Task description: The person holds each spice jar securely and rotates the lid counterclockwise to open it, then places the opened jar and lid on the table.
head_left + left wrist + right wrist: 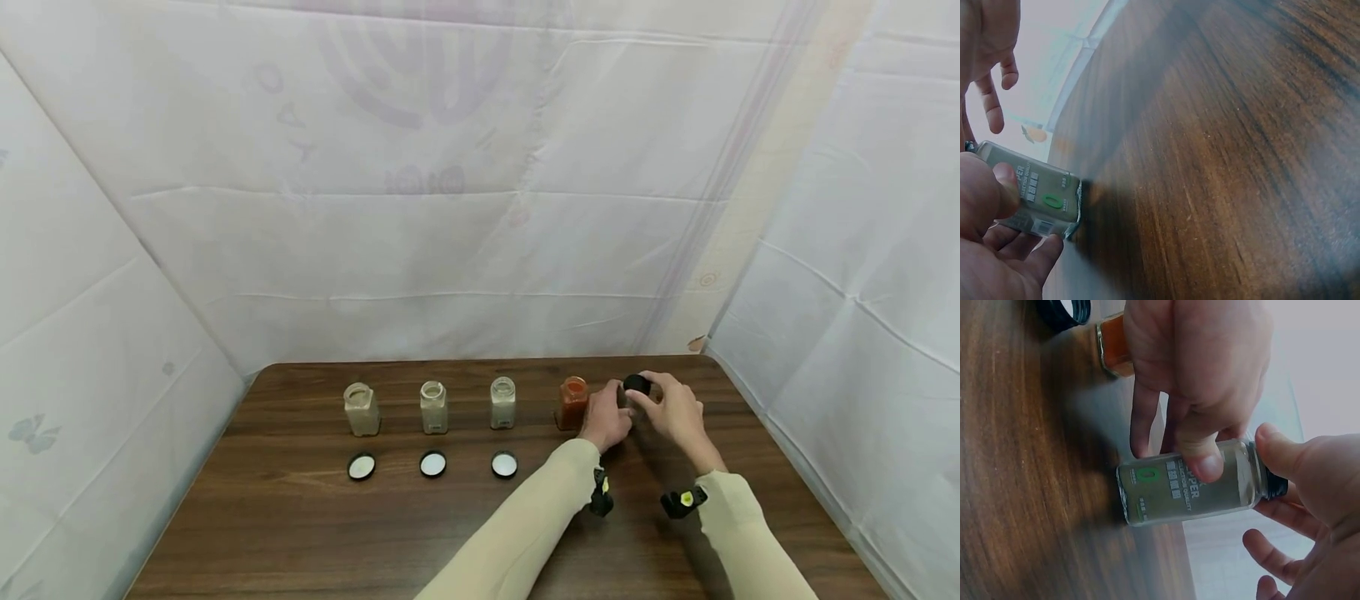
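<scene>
My left hand [606,417] grips a square glass spice jar [1229,481] labelled pepper, with greyish powder inside. The thumb lies across its label. At the jar's neck my right hand [677,410] pinches the black cap [637,383], which sits on the mouth. In the head view the left hand covers most of this jar. Just left of that hand stands an uncapped jar of orange-red spice [573,403]. A black lid [1066,312] with a white inside lies near it in the right wrist view.
Three uncapped jars with pale contents, the left [362,410], middle [433,407] and right one [502,403], stand in a row on the wooden table [300,525]. Before each lies an upturned black lid [432,464]. White sheeting [450,250] encloses the back and sides.
</scene>
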Demonstrator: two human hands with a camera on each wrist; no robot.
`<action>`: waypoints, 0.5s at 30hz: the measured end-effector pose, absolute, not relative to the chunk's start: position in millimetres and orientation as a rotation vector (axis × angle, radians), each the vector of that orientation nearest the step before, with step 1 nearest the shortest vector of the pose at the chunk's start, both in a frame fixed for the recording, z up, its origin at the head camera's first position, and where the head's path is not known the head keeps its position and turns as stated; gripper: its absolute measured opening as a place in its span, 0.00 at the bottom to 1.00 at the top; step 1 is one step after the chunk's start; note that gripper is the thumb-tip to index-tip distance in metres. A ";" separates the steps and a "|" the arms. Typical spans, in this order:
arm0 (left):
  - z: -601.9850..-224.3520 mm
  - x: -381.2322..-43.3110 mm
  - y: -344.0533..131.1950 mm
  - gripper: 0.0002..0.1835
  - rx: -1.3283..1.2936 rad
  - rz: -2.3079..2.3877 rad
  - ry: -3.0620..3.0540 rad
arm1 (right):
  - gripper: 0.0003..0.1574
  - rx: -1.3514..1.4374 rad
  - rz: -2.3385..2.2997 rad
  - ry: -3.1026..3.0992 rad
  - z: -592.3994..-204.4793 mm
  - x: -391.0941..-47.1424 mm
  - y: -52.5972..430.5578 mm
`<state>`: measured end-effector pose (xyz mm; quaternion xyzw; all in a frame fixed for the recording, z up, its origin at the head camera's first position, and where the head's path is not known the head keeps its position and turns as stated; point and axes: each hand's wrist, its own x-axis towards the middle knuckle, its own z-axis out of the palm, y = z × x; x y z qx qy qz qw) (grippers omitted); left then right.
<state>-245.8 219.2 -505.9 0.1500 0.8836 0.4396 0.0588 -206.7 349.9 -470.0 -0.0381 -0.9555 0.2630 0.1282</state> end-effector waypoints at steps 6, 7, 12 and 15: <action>-508.9 -245.4 216.8 0.21 0.488 1.319 2.689 | 0.35 -0.143 0.793 -2.760 -471.0 -205.3 345.8; -508.9 -245.2 216.3 0.22 0.493 1.316 2.690 | 0.36 -0.150 0.795 -2.749 -471.1 -204.9 345.1; -508.8 -245.4 216.7 0.23 0.487 1.289 2.696 | 0.37 -0.207 0.838 -2.662 -470.3 -203.2 339.8; -508.5 -245.6 217.6 0.24 0.482 1.272 2.705 | 0.35 -0.252 0.866 -2.617 -469.8 -202.1 336.4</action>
